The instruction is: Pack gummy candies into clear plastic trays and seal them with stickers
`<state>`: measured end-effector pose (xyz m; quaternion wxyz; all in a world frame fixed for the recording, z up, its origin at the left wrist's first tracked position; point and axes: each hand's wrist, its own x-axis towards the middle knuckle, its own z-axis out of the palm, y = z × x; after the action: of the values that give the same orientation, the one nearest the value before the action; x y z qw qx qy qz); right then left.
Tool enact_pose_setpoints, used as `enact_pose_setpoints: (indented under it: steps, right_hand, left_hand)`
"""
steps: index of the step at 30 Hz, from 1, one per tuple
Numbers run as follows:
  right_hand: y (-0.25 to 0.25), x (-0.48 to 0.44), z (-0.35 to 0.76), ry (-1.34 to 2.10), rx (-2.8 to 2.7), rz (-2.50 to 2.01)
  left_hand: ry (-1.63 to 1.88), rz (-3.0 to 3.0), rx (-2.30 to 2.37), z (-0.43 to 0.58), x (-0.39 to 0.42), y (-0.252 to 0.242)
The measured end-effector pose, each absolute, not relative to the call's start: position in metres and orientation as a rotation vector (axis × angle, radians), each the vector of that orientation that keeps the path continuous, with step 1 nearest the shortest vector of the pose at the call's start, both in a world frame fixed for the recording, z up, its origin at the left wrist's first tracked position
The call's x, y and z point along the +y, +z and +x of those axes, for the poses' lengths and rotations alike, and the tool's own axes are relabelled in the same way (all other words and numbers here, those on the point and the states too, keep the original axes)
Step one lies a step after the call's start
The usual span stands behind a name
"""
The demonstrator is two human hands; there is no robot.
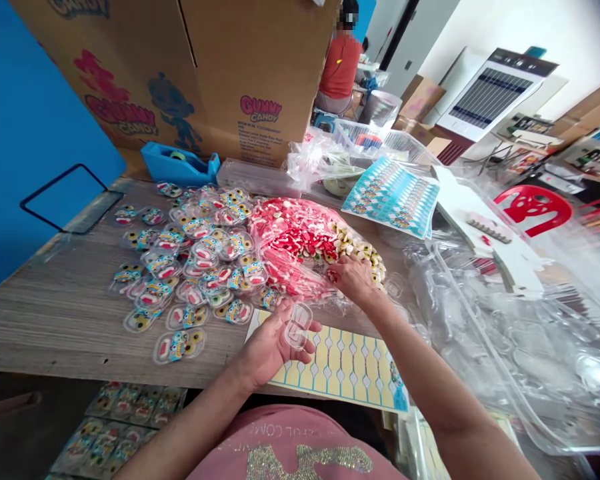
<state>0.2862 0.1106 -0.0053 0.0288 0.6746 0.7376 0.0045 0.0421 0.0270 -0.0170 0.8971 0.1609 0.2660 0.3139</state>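
Observation:
My left hand (275,340) is palm up over the table, holding a small clear plastic container (299,325) between thumb and fingers. Nothing shows inside the container. My right hand (353,275) reaches into an opened clear bag of gummy candies (300,230), its fingers bent down at the near right side of the pile. Red and white gummies fill the left of the bag, and pale round eye-shaped gummies (363,250) lie on the right. What the right fingertips pinch is hidden. Below both hands lies a yellow sticker sheet (340,363), mostly peeled.
Many filled, labelled candy packs (195,247) are heaped on the left. Behind stand a blue tape dispenser (180,163) and a large cardboard box (220,80). Blue label sheets (393,197) lie at the back right, near a clear bin (480,333) of empty containers. A person (337,67) sits farther back.

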Motion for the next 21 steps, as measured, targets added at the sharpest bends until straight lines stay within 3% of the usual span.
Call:
enact_pose_setpoints:
  steps: [9,13,16,21]
  right_hand:
    - [-0.024,0.091,0.294,0.065,2.674,2.303]
    - [0.002,0.068,0.286,-0.496,3.112,2.339]
    - [0.022,0.044,0.265,-0.834,3.259,1.886]
    - [0.02,0.017,0.227,-0.198,3.062,1.848]
  left_hand:
    - [0.636,0.398,0.574,0.047,0.031,-0.022]
    - [0.606,0.38,0.591,0.059,0.034,-0.023]
    - [0.596,0.355,0.588,0.069,0.032,-0.023]
    - [0.818,0.297,0.622,0.084,0.02,-0.022]
